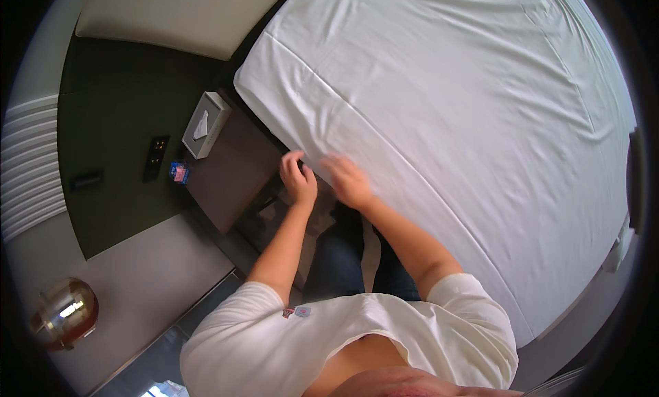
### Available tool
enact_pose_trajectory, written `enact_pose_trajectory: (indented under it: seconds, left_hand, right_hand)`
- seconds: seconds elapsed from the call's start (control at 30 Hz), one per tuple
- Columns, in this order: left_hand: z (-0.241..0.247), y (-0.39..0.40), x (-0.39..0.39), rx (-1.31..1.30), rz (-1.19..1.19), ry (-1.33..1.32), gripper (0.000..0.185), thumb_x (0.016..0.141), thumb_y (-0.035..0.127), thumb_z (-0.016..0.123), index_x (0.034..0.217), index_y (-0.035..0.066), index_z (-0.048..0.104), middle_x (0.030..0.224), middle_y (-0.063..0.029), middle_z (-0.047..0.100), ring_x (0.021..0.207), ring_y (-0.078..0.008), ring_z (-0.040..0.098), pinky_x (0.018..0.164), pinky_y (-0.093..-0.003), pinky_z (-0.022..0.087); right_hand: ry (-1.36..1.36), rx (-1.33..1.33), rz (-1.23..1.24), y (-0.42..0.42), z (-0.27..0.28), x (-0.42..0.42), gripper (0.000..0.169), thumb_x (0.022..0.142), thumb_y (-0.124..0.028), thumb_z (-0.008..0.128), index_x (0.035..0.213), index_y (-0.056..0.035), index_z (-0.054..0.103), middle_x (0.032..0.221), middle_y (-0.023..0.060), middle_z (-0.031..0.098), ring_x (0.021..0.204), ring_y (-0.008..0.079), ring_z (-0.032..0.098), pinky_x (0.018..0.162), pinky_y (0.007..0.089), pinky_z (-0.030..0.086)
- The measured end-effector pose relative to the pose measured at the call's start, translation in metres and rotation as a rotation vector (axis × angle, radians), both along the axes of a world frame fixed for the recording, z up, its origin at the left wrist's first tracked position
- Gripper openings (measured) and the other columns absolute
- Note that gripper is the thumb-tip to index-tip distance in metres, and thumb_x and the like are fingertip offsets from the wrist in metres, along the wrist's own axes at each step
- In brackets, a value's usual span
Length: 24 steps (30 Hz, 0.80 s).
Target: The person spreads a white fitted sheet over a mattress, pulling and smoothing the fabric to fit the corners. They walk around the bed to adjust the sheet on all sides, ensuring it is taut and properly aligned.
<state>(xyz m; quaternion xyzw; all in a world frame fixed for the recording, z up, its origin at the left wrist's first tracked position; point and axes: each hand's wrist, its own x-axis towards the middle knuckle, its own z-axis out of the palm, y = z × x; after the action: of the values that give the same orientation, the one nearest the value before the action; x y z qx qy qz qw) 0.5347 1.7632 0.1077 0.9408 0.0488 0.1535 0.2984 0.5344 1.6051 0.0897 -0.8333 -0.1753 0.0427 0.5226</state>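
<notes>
A white fitted sheet [437, 114] covers the mattress in front of me and to my right, with creases and a long raised seam along the near side. My left hand [298, 178] is at the mattress edge beside the bedside table, its fingers curved and thumb apart, with nothing seen in it. Just to its right, my right hand [350, 182] is blurred over the sheet's near edge. Its fingers look extended, and I see nothing held in them. Whether its fingertips press on the cloth is not clear.
A brown bedside table [234, 163] stands left of the bed, bearing a tissue box [206, 124] and a small blue-and-pink packet [179, 172]. A socket panel [156, 158] is on the dark green wall panel [118, 103]. A glossy amber lamp [69, 312] is at lower left.
</notes>
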Motion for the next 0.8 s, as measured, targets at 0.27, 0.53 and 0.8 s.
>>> enact_pose_trajectory:
  seconds: [0.27, 0.53, 0.8]
  left_hand:
    - [-0.011, -0.027, 0.171, 0.306, -0.198, 0.127, 0.059, 0.080, 0.024, 0.056, 0.137, 0.017, 0.039, 0.146, -0.0102, 0.030, 0.134, -0.0336, 0.025, 0.106, -0.0540, 0.020]
    - [-0.042, 0.135, 0.291, 0.329, 0.247, 0.386, 0.064, 0.084, 0.052, 0.047, 0.142, 0.039, 0.024, 0.151, -0.0064, 0.019, 0.135, -0.0373, 0.024, 0.098, -0.0700, 0.019]
    - [-0.144, 0.293, 0.354, -1.070, 0.304, 1.195, 0.063, 0.086, 0.047, 0.047, 0.131, 0.002, 0.046, 0.131, -0.0136, 0.050, 0.119, -0.0262, 0.045, 0.101, -0.0351, 0.034]
  right_hand:
    - [0.045, -0.857, -0.771, -0.087, -0.018, 0.107, 0.066, 0.086, -0.031, 0.053, 0.144, -0.0161, 0.026, 0.150, 0.0167, 0.017, 0.138, 0.0358, 0.014, 0.110, 0.0513, 0.012]
    - [0.109, -0.835, -0.256, 0.073, 0.010, 0.175, 0.067, 0.087, -0.047, 0.049, 0.146, -0.0324, 0.019, 0.154, 0.0088, 0.007, 0.141, 0.0343, 0.004, 0.110, 0.0541, 0.004]
    - [0.005, -0.765, -0.129, 0.163, 0.004, 0.219, 0.066, 0.086, -0.051, 0.048, 0.144, -0.0352, 0.021, 0.153, 0.0068, 0.013, 0.140, 0.0333, 0.012, 0.109, 0.0560, 0.008]
